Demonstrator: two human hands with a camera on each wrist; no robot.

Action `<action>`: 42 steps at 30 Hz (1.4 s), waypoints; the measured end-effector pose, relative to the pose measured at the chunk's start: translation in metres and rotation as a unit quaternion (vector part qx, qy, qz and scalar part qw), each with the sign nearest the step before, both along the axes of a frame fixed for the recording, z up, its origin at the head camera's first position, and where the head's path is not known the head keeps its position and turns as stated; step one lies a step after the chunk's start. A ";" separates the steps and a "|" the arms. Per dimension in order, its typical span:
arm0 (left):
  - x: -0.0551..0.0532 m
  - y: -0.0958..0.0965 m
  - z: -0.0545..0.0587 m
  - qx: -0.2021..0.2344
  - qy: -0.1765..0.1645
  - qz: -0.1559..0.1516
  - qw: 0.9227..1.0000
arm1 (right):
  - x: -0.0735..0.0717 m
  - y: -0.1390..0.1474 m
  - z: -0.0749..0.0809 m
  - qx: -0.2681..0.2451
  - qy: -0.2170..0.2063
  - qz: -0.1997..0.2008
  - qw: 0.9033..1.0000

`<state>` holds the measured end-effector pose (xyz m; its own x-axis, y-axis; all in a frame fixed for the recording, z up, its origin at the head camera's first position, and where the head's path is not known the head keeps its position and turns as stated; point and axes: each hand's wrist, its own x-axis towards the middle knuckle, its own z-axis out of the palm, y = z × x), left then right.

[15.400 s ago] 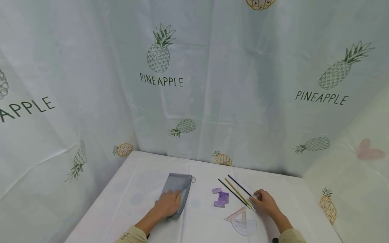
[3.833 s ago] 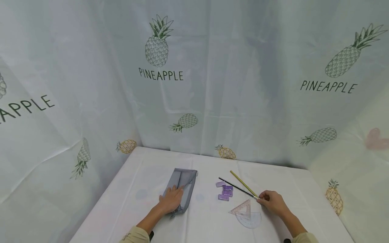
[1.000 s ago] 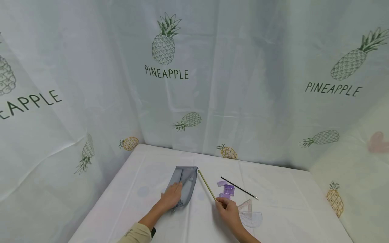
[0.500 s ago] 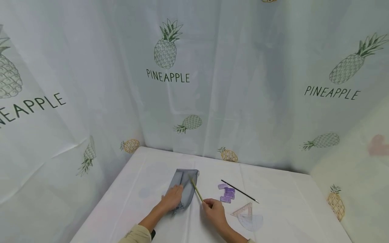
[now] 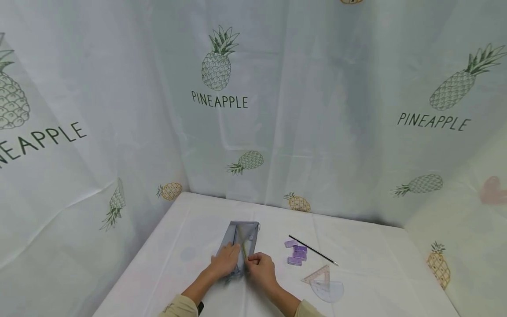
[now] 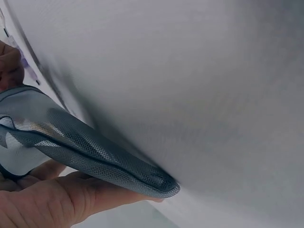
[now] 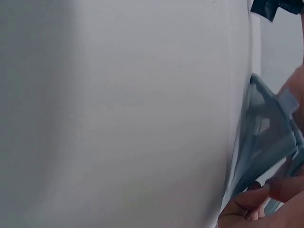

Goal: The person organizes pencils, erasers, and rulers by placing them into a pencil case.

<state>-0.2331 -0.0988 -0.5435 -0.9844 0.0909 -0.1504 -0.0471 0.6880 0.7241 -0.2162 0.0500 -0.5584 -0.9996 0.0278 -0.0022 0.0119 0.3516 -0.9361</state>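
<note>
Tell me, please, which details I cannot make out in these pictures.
Head view: the near end of the yellow pencil, covered by the right hand.
Head view: part of the grey pouch, covered by the left hand.
Head view: markings on the set square and protractor, too small to read.
Left wrist view: most of the right hand, cut off by the left edge.
</note>
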 end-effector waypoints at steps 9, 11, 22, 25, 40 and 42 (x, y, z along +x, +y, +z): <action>0.001 0.002 0.000 -0.011 0.004 -0.005 1.000 | -0.008 -0.010 -0.007 0.043 0.006 0.057 0.997; 0.000 0.002 0.000 -0.012 0.002 -0.005 1.000 | -0.009 -0.010 -0.009 0.051 0.012 0.069 0.996; -0.001 0.004 0.003 -0.012 -0.015 -0.003 1.000 | -0.008 0.000 -0.007 0.086 0.058 0.113 0.988; 0.000 0.004 0.002 -0.011 -0.012 0.000 1.000 | -0.006 0.004 -0.006 0.086 0.070 0.117 0.987; -0.001 0.001 -0.003 -0.033 -0.012 -0.010 0.999 | 0.006 0.029 0.007 0.209 0.155 0.183 0.948; -0.002 0.002 -0.002 -0.035 -0.014 -0.012 0.999 | 0.009 0.031 0.010 0.245 0.167 0.195 0.935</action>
<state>-0.2347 -0.0967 -0.5454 -0.9774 0.1033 -0.1846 -0.0492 0.7377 0.6734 -0.2077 0.0813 -0.5483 -0.8766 -0.4230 0.2295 -0.4710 0.6561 -0.5896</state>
